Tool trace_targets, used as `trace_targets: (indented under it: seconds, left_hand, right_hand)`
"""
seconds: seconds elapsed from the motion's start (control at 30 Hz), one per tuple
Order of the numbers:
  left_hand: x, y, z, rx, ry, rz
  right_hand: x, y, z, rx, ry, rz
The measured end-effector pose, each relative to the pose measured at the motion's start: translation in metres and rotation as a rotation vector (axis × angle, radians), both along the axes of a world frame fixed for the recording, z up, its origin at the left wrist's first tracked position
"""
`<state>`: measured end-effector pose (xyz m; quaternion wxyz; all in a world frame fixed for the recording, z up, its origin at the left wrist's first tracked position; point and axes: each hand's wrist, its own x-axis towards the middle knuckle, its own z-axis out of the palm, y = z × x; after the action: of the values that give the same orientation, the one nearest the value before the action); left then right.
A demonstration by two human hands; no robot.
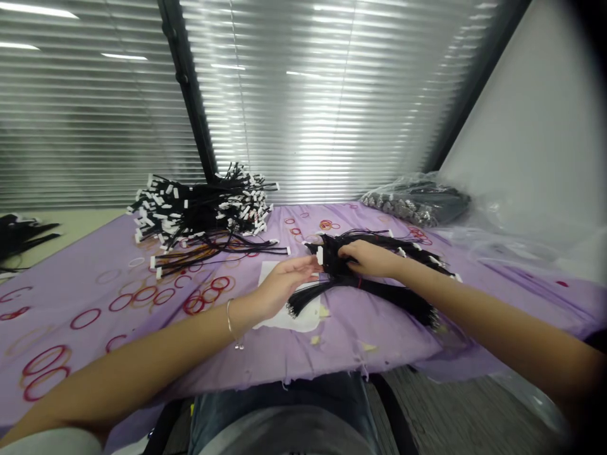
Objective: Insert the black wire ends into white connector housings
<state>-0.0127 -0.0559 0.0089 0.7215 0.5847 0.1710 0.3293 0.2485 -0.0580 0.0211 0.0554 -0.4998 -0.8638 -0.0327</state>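
Observation:
A loose bundle of black wires with white connectors (342, 264) lies on the purple patterned cloth (95, 316), its long ends fanning toward the lower right. My right hand (368, 258) rests on top of the bundle, with its fingers curled into the wires. My left hand (284, 283) reaches in from the left, its fingertips at the bundle's near side beside a white connector (320, 255). Whether those fingers pinch anything is hidden. A thin metal bangle (231, 324) hangs on my left wrist. Under the wire ends lies a white sheet of paper (279, 313).
A large heap of black wires with white connectors (202, 212) stands at the back left of the cloth. A plastic bag of dark coiled items (417, 201) sits at the back right. More black wires (21, 235) lie at far left. Window blinds run behind.

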Motion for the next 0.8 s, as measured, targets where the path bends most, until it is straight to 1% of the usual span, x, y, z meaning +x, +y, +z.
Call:
trace_targets:
  seconds: [0.07,0.1,0.17,0.2,0.23,0.3,0.37,0.43,0.47,0.5,0.53,0.57,0.63,0.7,0.77,0.8]
  left_hand:
    - [0.001,-0.001,-0.007,0.1,0.102,0.075]
    - [0.001,-0.002,-0.012,0.191,0.196,0.119]
    - [-0.001,-0.006,-0.02,0.468,0.442,0.172]
    - [-0.001,-0.009,-0.023,0.628,0.571,0.155]
    - [-0.002,-0.012,-0.026,0.775,0.691,0.106]
    - [-0.002,-0.018,-0.029,0.989,0.867,-0.028]
    - [-0.001,-0.022,-0.03,1.106,0.965,-0.133]
    - [-0.001,-0.022,-0.031,1.184,1.004,-0.16]
    - [-0.001,-0.022,-0.032,1.209,1.011,-0.162]
    - [-0.001,-0.021,-0.032,1.224,1.016,-0.169]
    - [-0.001,-0.021,-0.033,1.234,1.019,-0.171]
    - [-0.001,-0.021,-0.034,1.242,1.019,-0.168]
    - [-0.002,-0.02,-0.034,1.253,1.014,-0.145]
    - [-0.003,-0.02,-0.033,1.255,1.005,-0.131]
    - [-0.005,-0.02,-0.031,1.252,0.991,-0.14]
    - [-0.006,-0.019,-0.029,1.252,0.977,-0.143]
  right_hand:
    - [-0.001,0.001,0.007,0.004,-0.016,-0.009]
    - [-0.001,-0.001,0.013,0.009,-0.018,-0.014]
    - [0.001,-0.006,0.027,0.034,-0.009,-0.042]
    - [0.003,-0.009,0.035,0.054,-0.01,-0.06]
    - [0.006,-0.011,0.042,0.076,-0.018,-0.075]
    - [0.019,-0.015,0.058,0.12,-0.055,-0.113]
    - [0.042,-0.017,0.073,0.153,-0.089,-0.198]
    - [0.076,-0.017,0.085,0.186,-0.093,-0.364]
    - [0.094,-0.018,0.087,0.211,-0.092,-0.447]
    - [0.112,-0.019,0.087,0.221,-0.094,-0.533]
    - [0.128,-0.021,0.085,0.197,-0.103,-0.6]
    - [0.141,-0.022,0.079,0.161,-0.109,-0.634]
    - [0.155,-0.025,0.062,0.089,-0.118,-0.628]
    - [0.156,-0.025,0.042,0.054,-0.134,-0.596]
    - [0.145,-0.022,0.026,0.035,-0.155,-0.546]
    - [0.135,-0.02,0.021,0.04,-0.166,-0.521]
